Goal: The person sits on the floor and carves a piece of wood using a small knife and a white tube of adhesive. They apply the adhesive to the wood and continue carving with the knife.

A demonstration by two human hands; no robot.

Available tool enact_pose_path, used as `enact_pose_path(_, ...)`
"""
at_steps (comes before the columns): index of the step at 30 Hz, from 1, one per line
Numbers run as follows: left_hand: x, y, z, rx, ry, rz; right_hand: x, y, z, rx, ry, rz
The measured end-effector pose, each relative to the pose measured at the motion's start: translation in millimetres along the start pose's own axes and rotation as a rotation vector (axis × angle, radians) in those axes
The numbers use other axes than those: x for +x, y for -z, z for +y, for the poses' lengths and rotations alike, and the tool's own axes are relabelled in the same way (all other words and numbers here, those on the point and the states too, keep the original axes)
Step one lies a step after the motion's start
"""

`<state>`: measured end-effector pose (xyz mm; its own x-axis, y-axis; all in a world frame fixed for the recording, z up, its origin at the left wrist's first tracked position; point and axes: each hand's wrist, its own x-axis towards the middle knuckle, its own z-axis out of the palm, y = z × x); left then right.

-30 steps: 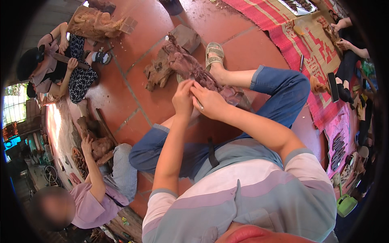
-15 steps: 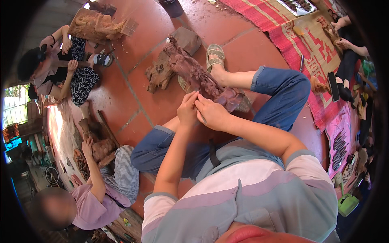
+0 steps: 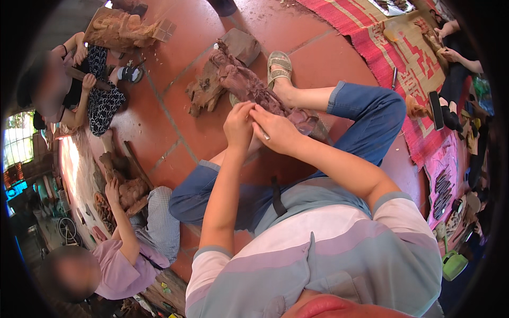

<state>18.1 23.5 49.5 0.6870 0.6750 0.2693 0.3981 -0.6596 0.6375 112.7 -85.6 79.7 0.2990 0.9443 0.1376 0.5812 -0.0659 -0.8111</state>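
Red tile floor [image 3: 175,122]; dark reddish-brown carved wooden figure [image 3: 249,87], knobbly; hands [image 3: 260,127] gripping.

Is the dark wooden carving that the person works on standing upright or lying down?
Lying down. The carving stretches lengthwise over the person's leg and the red floor, and both hands rest on its near end.

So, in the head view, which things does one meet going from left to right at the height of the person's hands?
Co-worker's patterned skirt → left hand → right hand → blue jeans knee → red woven mat
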Motion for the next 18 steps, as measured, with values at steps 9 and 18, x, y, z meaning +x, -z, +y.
enact_pose_path(9, -1.5, 3.2, 3.6, 0.017, -0.079, -0.006, -12.7, 1.8, 3.1, -0.060, 0.050, 0.039)
enact_pose_path(18, -8.6, 6.0, 6.2, 0.042, 0.018, -0.164, -7.9, 22.7, 13.7, -0.091, 0.074, -0.187)
